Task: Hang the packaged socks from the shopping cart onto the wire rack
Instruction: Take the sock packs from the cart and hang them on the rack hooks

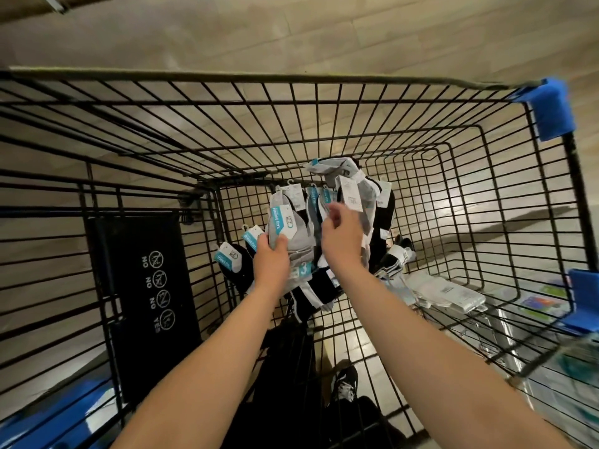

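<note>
both arms reached down into the black wire cart [324, 92]. left hand [271, 261] gripped a grey sock pack [291, 234], right hand [340, 236] sat among more sock packs [366, 202].

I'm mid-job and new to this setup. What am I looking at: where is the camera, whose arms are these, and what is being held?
There is no machine here: these are a person's two bare arms. The single picture comes from a camera worn on their head, looking down into a black wire cart. On its floor lie sock packs in a loose heap. The left hand grips a grey pack with a teal label. The right hand reaches in among the heap beside it with its fingers curled. I cannot tell whether it pinches anything.
</note>
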Tool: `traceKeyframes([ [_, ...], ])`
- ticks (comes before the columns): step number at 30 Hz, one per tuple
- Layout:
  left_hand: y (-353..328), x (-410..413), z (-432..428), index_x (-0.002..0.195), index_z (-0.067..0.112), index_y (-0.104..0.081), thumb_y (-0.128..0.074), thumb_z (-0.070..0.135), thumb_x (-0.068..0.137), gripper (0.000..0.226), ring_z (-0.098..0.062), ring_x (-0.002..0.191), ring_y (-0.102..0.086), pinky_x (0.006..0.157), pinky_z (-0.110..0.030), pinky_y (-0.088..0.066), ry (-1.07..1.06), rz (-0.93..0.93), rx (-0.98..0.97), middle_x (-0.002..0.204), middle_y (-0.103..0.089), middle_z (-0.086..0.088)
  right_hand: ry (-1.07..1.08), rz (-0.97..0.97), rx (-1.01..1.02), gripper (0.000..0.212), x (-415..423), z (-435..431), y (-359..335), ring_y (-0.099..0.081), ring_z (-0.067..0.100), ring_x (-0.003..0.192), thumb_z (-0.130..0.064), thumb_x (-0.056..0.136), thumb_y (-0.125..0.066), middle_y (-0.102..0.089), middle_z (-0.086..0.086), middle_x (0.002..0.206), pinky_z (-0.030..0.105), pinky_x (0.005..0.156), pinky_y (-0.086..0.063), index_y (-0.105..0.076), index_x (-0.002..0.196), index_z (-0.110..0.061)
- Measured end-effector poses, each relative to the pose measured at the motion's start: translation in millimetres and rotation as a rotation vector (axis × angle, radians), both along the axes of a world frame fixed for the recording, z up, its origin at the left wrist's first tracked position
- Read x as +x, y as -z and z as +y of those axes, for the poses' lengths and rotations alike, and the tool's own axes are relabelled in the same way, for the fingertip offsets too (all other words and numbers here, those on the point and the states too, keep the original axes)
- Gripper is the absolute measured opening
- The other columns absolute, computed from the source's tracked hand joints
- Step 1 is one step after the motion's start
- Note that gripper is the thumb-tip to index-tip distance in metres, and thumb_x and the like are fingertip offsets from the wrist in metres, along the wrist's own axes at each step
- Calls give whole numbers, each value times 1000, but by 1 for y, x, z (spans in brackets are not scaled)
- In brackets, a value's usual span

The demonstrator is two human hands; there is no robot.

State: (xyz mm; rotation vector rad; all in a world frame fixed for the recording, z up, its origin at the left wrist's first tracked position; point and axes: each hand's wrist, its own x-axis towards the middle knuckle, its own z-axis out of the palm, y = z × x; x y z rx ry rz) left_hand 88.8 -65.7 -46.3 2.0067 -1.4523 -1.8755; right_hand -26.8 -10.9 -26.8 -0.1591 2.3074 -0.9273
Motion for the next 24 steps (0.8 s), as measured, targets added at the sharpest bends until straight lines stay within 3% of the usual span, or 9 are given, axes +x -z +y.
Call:
traceKeyframes([
  [3, 8, 3, -19, 122, 25, -51, -46, 35, 104, 21, -19, 93, -67, 85, -45, -59, -23, -19, -39, 109, -66, 2, -78, -159, -61, 28, 9, -17, 13, -63, 18, 113, -10, 101, -54, -68, 3, 123, 34, 102, -50, -67, 125, -13],
  [5, 14, 3, -32, 123, 24, -50, -45, 35, 104, 22, -21, 95, -67, 87, -46, -58, -26, -47, -54, 107, -64, 3, -100, -239, -40, 36, 7, -29, 29, -60, 18, 122, -9, 101, -51, -65, 3, 132, 30, 107, -45, -62, 135, -13],
  [8, 30, -2, -44, 117, 31, -52, -48, 36, 102, 16, -21, 95, -70, 83, -46, -60, -22, -20, -38, 108, -67, 3, -140, -313, 12, 48, 2, -45, 56, -54, 18, 131, -13, 100, -49, -56, 3, 147, 37, 112, -44, -50, 148, -17],
  [12, 48, -12, -47, 121, 26, -57, -49, 38, 100, 25, -22, 88, -71, 74, -44, -62, 86, -57, -58, 103, -70, 0, -79, -492, 28, 57, -2, -62, 80, -55, 21, 128, -13, 102, -45, -44, 10, 156, 26, 88, -53, -33, 158, -15],
  [14, 55, -11, -47, 120, 22, -58, -48, 35, 103, 24, -20, 86, -70, 66, -37, -58, 124, -99, -82, 102, -69, 0, -124, -358, 158, 54, -3, -67, 90, -48, 27, 137, -17, 103, -44, -42, 12, 157, 34, 102, -48, -35, 156, -12],
  [16, 63, -9, -43, 111, 24, -57, -47, 34, 104, 15, -21, 85, -69, 69, -39, -59, 141, -102, -76, 100, -68, -1, -225, -105, 285, 50, -3, -64, 93, -39, 31, 142, -21, 102, -47, -43, 12, 156, 38, 114, -31, -41, 151, -12],
  [19, 65, -10, -38, 106, 27, -55, -47, 34, 104, 11, -22, 84, -69, 75, -44, -61, 137, -83, -63, 95, -67, 3, -265, 101, 263, 45, -1, -47, 88, -36, 28, 134, -11, 98, -51, -49, 9, 145, 38, 108, -34, -52, 143, -16],
  [22, 62, -18, -34, 116, 23, -57, -48, 34, 104, 18, -14, 83, -66, 70, -36, -57, 134, -50, -67, 98, -67, 5, -303, 298, 268, 44, -6, -29, 81, -39, 29, 125, 1, 91, -55, -51, 11, 132, 38, 104, -42, -61, 132, -14],
  [24, 58, -22, -31, 117, 22, -58, -49, 32, 104, 19, -11, 80, -63, 63, -29, -50, 143, -44, -81, 98, -67, 6, -338, 320, 355, 47, -9, -26, 80, -38, 30, 126, -7, 89, -63, -50, 11, 135, 38, 107, -39, -58, 135, -18],
])
